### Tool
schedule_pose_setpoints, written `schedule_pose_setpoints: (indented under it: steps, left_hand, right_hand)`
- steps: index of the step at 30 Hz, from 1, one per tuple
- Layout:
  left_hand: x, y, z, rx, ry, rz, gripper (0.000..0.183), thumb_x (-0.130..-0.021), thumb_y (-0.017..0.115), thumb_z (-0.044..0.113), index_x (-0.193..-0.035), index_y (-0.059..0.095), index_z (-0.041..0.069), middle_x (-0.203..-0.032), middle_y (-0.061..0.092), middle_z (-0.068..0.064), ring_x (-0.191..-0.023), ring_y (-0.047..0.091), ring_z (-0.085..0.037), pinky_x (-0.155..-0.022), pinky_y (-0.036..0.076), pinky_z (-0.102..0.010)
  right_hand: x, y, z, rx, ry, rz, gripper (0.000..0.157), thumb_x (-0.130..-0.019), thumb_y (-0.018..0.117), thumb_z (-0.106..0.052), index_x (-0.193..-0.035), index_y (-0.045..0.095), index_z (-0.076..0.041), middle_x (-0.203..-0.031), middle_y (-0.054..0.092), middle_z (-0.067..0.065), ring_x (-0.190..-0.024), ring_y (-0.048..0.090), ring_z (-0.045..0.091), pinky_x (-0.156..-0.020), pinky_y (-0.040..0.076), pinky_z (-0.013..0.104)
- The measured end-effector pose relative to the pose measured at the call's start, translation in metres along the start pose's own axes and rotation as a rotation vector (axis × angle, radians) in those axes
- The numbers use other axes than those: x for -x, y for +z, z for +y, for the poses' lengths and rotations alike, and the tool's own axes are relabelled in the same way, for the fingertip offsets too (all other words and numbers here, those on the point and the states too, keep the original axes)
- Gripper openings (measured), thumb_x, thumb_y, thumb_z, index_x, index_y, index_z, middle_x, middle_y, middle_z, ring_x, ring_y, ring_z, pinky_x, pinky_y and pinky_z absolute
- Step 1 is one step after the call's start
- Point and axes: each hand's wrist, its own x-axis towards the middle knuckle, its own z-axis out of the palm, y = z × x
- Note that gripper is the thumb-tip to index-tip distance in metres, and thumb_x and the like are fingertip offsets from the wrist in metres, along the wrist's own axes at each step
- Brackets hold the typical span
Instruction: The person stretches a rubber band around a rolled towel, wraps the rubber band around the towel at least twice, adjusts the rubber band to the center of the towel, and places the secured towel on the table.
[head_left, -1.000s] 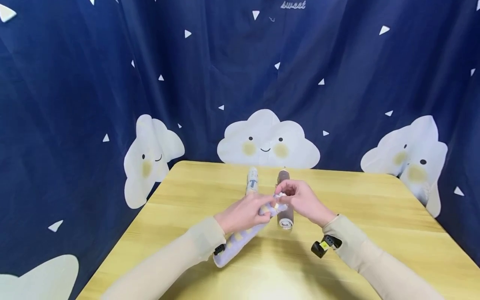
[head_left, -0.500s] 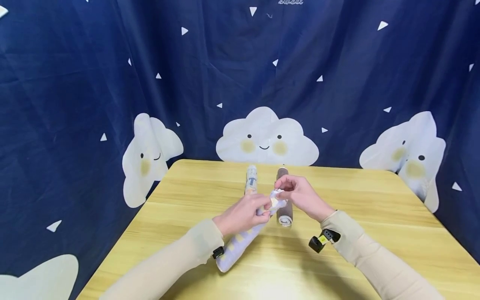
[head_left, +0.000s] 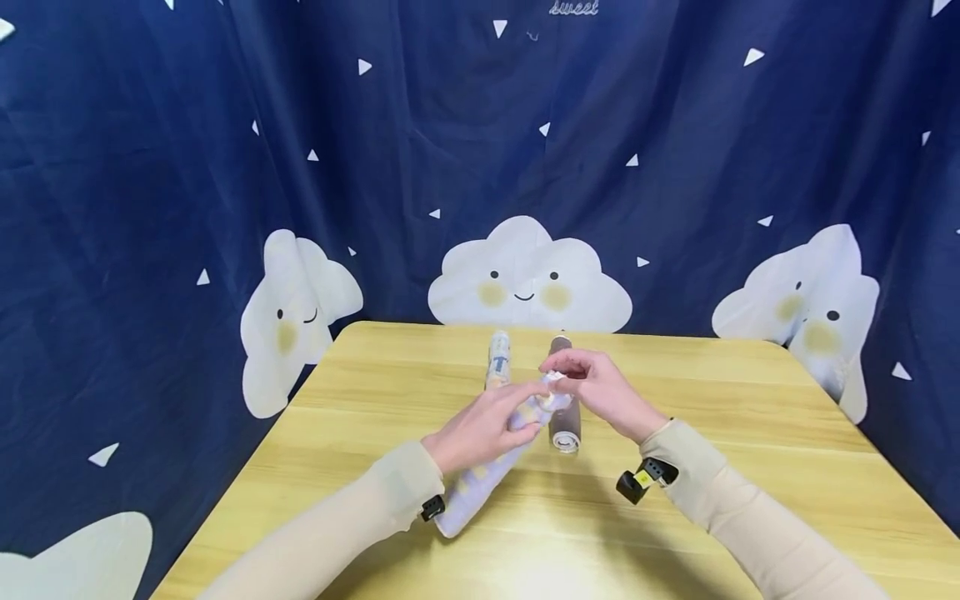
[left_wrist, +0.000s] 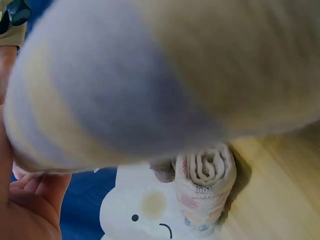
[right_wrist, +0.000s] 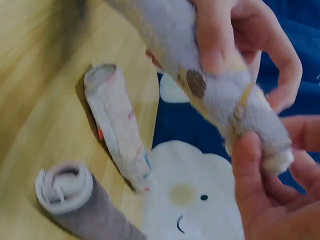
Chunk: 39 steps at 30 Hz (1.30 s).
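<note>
A rolled towel [head_left: 467, 493], fuzzy lavender with yellow patches, slants up from the table's near side in the head view. My left hand [head_left: 483, 423] holds it near its upper end, thumb along one side. At that end, my right hand [head_left: 603, 393] pinches the whitish tip between thumb and fingers. The right wrist view shows the left thumb [right_wrist: 215, 45] pressed on the lavender roll and a brown spot on the cloth just below it. Up close, the same towel [left_wrist: 110, 95] fills most of the left wrist view, blurred.
Beyond the hands lie two more rolled towels on the wooden table [head_left: 675, 467]: a white patterned roll [head_left: 498, 358] and a brown roll [head_left: 566, 427], partly behind the right hand. A dark blue curtain [head_left: 420, 125] with clouds hangs behind the table's far edge.
My left fingers curled back half a second ago and now reach out toward the towel's tip again. My right hand keeps its pinch there. The whole head view has shifted slightly.
</note>
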Motion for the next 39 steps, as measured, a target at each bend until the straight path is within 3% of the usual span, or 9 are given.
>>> schedule_pose_setpoints:
  steps: [4,9,12,16,20,23,27,34,39]
  left_hand:
    - [-0.001,0.000,-0.003,0.041,-0.032,0.009,0.036,-0.097,0.066,0.028,-0.131,0.053,0.023,-0.120,0.064,0.003,-0.086,0.056,-0.008,-0.070,0.050,-0.021]
    - [-0.001,-0.001,-0.005,0.134,-0.077,-0.005,0.032,-0.097,0.065,0.022,-0.126,0.054,0.028,-0.104,0.062,0.005,-0.072,0.053,-0.008,-0.060,0.046,-0.022]
    - [0.000,-0.003,-0.002,0.172,-0.104,-0.025,0.034,-0.097,0.062,0.020,-0.128,0.054,0.032,-0.104,0.061,0.006,-0.068,0.050,-0.008,-0.059,0.044,-0.023]
    - [0.002,-0.004,0.001,0.167,-0.097,-0.015,0.037,-0.099,0.058,0.021,-0.133,0.053,0.033,-0.113,0.061,0.006,-0.067,0.051,-0.006,-0.059,0.046,-0.022]
    - [0.004,-0.001,0.002,0.062,-0.027,0.034,0.040,-0.100,0.061,0.028,-0.139,0.051,0.027,-0.131,0.061,0.003,-0.074,0.059,-0.002,-0.066,0.052,-0.017]
    - [0.005,0.002,0.002,-0.060,0.055,0.079,0.047,-0.098,0.066,0.029,-0.142,0.051,0.024,-0.133,0.063,-0.001,-0.084,0.067,-0.006,-0.075,0.055,-0.018]
    - [0.006,0.002,0.002,-0.216,0.142,0.120,0.051,-0.096,0.068,0.024,-0.144,0.050,0.024,-0.120,0.066,-0.002,-0.089,0.068,-0.011,-0.074,0.056,-0.020]
    - [0.004,-0.002,0.006,-0.398,0.219,0.089,0.047,-0.096,0.065,0.015,-0.140,0.051,0.023,-0.097,0.061,-0.002,-0.069,0.055,-0.009,-0.057,0.046,-0.016]
    - [0.002,-0.002,0.009,-0.481,0.237,0.075,0.022,-0.094,0.063,0.014,-0.115,0.057,0.017,-0.094,0.061,-0.004,-0.066,0.054,-0.010,-0.053,0.044,-0.016]
  right_hand:
    - [-0.001,-0.007,0.002,0.072,-0.045,-0.118,0.023,-0.097,0.059,-0.009,-0.116,0.072,-0.010,-0.109,0.070,0.010,-0.085,0.064,0.024,-0.074,0.056,0.034]
    - [0.002,-0.014,0.008,0.084,-0.138,-0.245,0.027,-0.099,0.063,-0.017,-0.124,0.069,-0.015,-0.118,0.069,0.008,-0.094,0.067,0.026,-0.081,0.059,0.038]
    - [0.004,-0.017,0.010,0.115,-0.190,-0.248,0.029,-0.095,0.069,-0.018,-0.124,0.070,-0.018,-0.124,0.068,0.004,-0.103,0.065,0.021,-0.086,0.057,0.032]
    - [0.004,-0.016,0.008,0.157,-0.208,-0.205,0.026,-0.095,0.069,-0.017,-0.121,0.071,-0.017,-0.119,0.069,0.004,-0.092,0.068,0.021,-0.076,0.059,0.032]
    - [0.005,-0.012,0.001,0.176,-0.152,-0.138,0.025,-0.097,0.066,-0.014,-0.121,0.071,-0.009,-0.108,0.072,0.007,-0.076,0.071,0.026,-0.061,0.055,0.029]
    - [0.008,-0.009,-0.005,0.173,-0.091,-0.100,0.025,-0.097,0.064,-0.014,-0.120,0.071,-0.006,-0.095,0.073,0.008,-0.070,0.070,0.030,-0.056,0.051,0.028]
    - [0.010,-0.006,-0.011,0.136,-0.034,-0.077,0.025,-0.097,0.065,-0.015,-0.118,0.071,-0.003,-0.087,0.070,0.010,-0.071,0.069,0.033,-0.062,0.056,0.032]
    - [0.009,-0.001,-0.012,0.085,0.043,-0.036,0.023,-0.094,0.066,-0.009,-0.114,0.071,0.002,-0.089,0.072,0.013,-0.067,0.068,0.031,-0.065,0.059,0.043]
    - [0.005,0.004,-0.010,0.099,0.037,-0.002,0.020,-0.093,0.066,-0.006,-0.110,0.073,0.002,-0.091,0.073,0.013,-0.062,0.066,0.025,-0.060,0.059,0.040]
